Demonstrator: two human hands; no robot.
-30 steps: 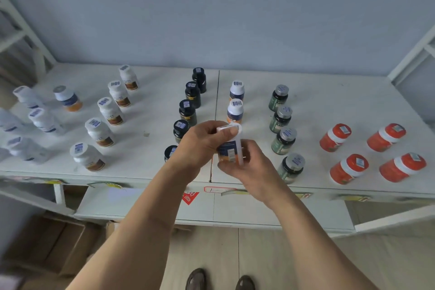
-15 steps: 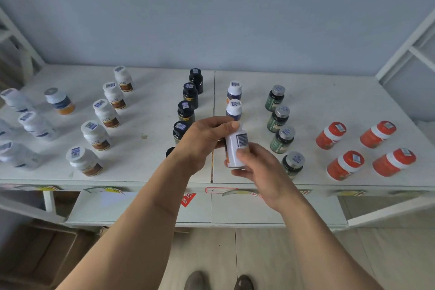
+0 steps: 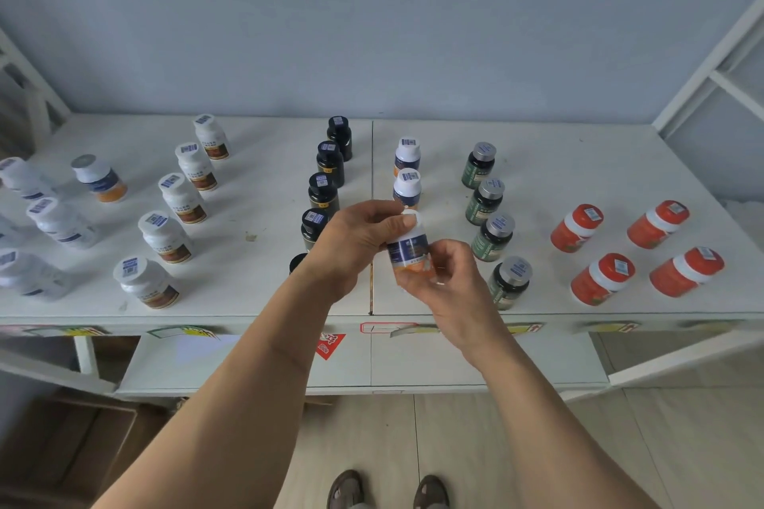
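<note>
Since I've got the white-capped bottle (image 3: 407,251) roughly upright above the surface (image 3: 558,161), left hand (image 3: 351,242) curled round its cap and right hand (image 3: 448,283) gripping the base, I reckon it drops straight ahead, just before the two matching bottles (image 3: 407,188).

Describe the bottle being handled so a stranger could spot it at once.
On the long white table, look just right of the centre seam, near the front edge. There the left hand and right hand hold one bottle: white cap, dark blue label, orange base. Unlike the two matching bottles standing behind it, it is in the hands.
</note>
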